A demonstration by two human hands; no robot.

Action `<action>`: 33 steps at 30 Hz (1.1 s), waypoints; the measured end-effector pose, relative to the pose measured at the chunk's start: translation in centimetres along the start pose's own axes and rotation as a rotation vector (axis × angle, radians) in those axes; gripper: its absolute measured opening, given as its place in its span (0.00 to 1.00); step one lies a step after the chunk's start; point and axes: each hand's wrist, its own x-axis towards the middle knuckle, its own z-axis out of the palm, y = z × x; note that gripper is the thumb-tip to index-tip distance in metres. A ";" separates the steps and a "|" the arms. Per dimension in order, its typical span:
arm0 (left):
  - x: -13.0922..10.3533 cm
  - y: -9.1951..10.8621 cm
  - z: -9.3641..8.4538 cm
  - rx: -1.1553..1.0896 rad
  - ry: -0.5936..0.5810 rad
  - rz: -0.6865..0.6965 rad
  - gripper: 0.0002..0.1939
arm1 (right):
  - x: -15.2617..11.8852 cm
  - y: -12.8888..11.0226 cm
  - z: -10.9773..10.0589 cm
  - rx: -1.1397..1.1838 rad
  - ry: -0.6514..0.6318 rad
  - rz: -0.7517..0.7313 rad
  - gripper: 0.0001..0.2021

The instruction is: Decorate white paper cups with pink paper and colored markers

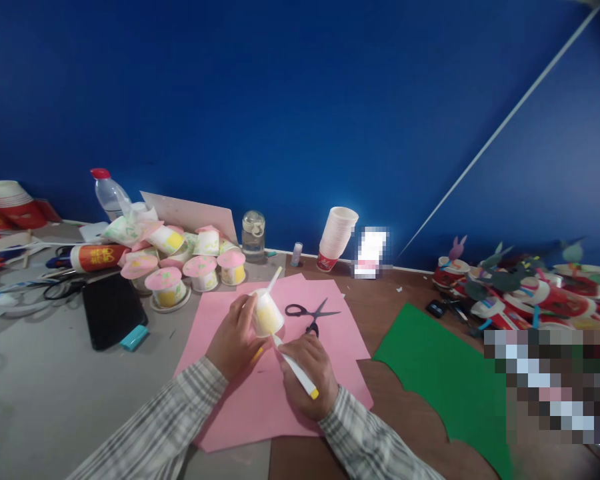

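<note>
My left hand (pixel 234 341) is closed around a small white paper cup (pixel 270 312) with a yellow patch coloured on its side. A thin white stick or strip (pixel 275 280) shows just beyond the cup; whether it is attached I cannot tell. In my right hand (pixel 314 380) is a white marker (pixel 298 375) with a yellow end, its tip at the cup's lower edge. Something small and yellow (pixel 257 354) shows beside my left fingers. Beneath both hands lies pink paper (pixel 245 417), and black-handled scissors (pixel 313 312) rest spread on it, just beyond my right hand.
Several decorated cups with pink tops (pixel 165 287) stand at left, near a black phone-like slab (pixel 114 310) and a turquoise cap (pixel 135 338). Behind are a glass jar (pixel 253 238) and a tall cup stack (pixel 337 233). Green paper (pixel 445 373) and red cup crafts (pixel 555 300) lie right.
</note>
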 end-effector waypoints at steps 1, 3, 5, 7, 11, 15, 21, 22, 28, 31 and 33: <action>0.0 0.0 0.0 -0.006 -0.002 0.001 0.43 | 0.0 0.0 0.0 0.008 0.009 -0.007 0.12; -0.1 0.1 0.0 -0.015 -0.013 0.010 0.43 | 0.1 -0.2 0.0 0.020 0.009 -0.018 0.13; -0.1 0.3 0.0 -0.018 -0.029 0.024 0.43 | 0.1 -0.3 0.1 0.019 -0.009 -0.016 0.14; -0.1 0.5 0.0 -0.010 -0.037 0.034 0.42 | 0.2 -0.4 0.2 0.017 -0.026 0.000 0.14; 0.0 1.0 -0.1 0.018 -0.035 0.069 0.41 | 0.3 -0.4 0.3 0.023 -0.039 0.032 0.14; 0.0 1.1 -0.2 0.037 -0.056 0.068 0.42 | 0.3 -0.4 0.3 0.001 -0.031 0.036 0.13; -0.1 0.4 -0.2 0.021 -0.055 0.028 0.42 | 0.1 -0.1 0.0 -0.025 0.020 0.024 0.12; -0.1 0.3 -0.2 0.021 -0.050 0.028 0.42 | 0.1 -0.1 0.0 -0.019 0.036 0.022 0.12; -0.1 0.4 0.1 0.045 -0.037 0.094 0.40 | 0.1 -0.3 0.1 0.036 0.020 -0.018 0.14; -0.2 0.6 0.2 0.041 -0.026 0.088 0.38 | 0.2 -0.4 0.2 0.032 -0.035 -0.013 0.14; -0.2 0.6 0.2 0.028 -0.032 0.065 0.39 | 0.3 -0.4 0.2 0.026 -0.054 0.004 0.14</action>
